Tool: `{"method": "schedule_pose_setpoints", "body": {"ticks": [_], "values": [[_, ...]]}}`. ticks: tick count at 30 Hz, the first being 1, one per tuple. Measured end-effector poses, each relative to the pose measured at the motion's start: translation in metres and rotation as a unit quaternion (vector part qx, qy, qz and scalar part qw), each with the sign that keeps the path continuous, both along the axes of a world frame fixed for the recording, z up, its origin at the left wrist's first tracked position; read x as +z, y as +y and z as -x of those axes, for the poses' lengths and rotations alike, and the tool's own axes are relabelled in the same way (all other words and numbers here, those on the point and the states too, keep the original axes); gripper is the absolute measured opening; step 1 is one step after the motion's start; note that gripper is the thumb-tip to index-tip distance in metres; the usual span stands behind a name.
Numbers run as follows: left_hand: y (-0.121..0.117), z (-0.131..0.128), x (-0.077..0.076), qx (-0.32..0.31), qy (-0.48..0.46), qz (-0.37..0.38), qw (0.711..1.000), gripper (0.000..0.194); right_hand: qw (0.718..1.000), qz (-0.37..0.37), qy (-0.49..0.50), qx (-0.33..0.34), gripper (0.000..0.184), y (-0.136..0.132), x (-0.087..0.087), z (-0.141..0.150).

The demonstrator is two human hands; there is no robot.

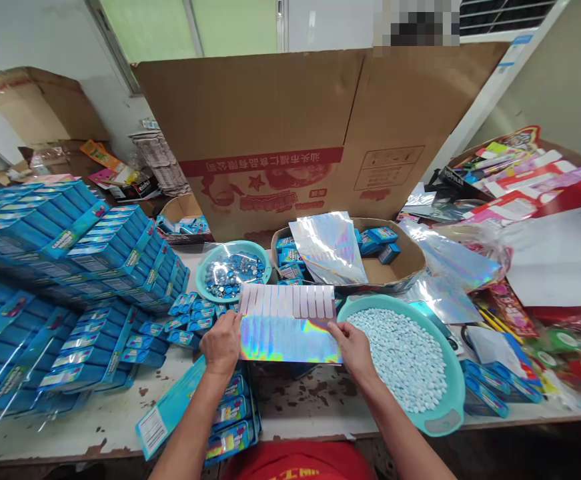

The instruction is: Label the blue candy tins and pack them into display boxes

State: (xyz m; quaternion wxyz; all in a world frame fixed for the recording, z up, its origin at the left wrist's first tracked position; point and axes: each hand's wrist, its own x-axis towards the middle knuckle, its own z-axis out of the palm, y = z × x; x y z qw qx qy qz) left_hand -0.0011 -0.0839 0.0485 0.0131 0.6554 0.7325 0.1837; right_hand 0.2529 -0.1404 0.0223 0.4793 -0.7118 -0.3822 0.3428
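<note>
The left hand (221, 343) and right hand (354, 347) pinch opposite sides of a glossy, rectangular, iridescent silver sheet (290, 339) (narrow strips along its far half) above the chipped white bench (320, 407), near its front edge.

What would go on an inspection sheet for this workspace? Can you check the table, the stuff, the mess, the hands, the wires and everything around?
Surface: white table with brown worn patches.
Job's things: shiny sheet, with a row of narrow strips along its far half.
Clutter: stacked blue boxes on the left; teal basin of pale blue pieces on the right; white paper among jumbled packets farther right.
Grippers: bare left hand and right hand, the fingers holding opposite side edges of the sheet.
Cables: nothing seen clearly; the right side is too jumbled to be sure.
Surroundings: tall cardboard with red print behind the table; a blurred person partly visible beyond it.
</note>
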Motion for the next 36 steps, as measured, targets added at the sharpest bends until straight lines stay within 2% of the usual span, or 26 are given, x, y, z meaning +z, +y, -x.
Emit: {"method": "schedule_pose_setpoints", "body": {"ticks": [3,6,10,12,14,17,20,22,27,33,36], "values": [[0.000,-0.005,-0.001,-0.007,-0.005,-0.012,1.000,0.026,0.999,-0.003,-0.034,-0.010,0.053,-0.002,0.002,-0.002],[0.001,-0.010,0.001,-0.003,-0.112,-0.016,0.994,0.024,0.997,-0.020,-0.065,-0.027,0.057,-0.004,0.002,-0.007],[0.005,-0.014,0.003,-0.057,-0.340,0.022,0.938,0.022,0.995,-0.022,-0.082,-0.049,0.061,-0.005,0.001,-0.013],[0.006,-0.016,0.004,-0.066,-0.397,0.039,0.915,0.022,0.995,-0.029,-0.082,-0.050,0.062,-0.007,0.003,-0.016],[0.006,-0.018,0.005,-0.060,-0.417,0.048,0.906,0.026,0.995,-0.037,-0.081,-0.052,0.062,-0.010,0.005,-0.018],[0.004,-0.021,0.009,-0.045,-0.388,0.031,0.920,0.033,0.994,-0.040,-0.080,-0.060,0.063,-0.016,0.010,-0.020],[0.001,-0.027,0.010,-0.044,-0.322,-0.031,0.945,0.027,0.993,-0.044,-0.090,-0.068,0.063,-0.020,0.013,-0.021],[0.000,-0.032,0.009,-0.062,-0.300,-0.058,0.950,0.023,0.992,-0.050,-0.094,-0.067,0.063,-0.021,0.014,-0.021],[0.002,-0.040,0.003,-0.014,-0.295,-0.027,0.955,0.041,0.991,-0.072,-0.099,-0.059,0.061,-0.021,0.012,-0.020],[0.000,-0.049,0.001,-0.035,-0.207,-0.044,0.977,0.035,0.990,-0.085,-0.094,-0.055,0.058,-0.027,0.004,-0.018],[0.000,-0.056,-0.002,-0.037,-0.200,-0.030,0.979,0.029,0.992,-0.081,-0.078,-0.049,0.055,-0.029,-0.003,-0.014]]}}
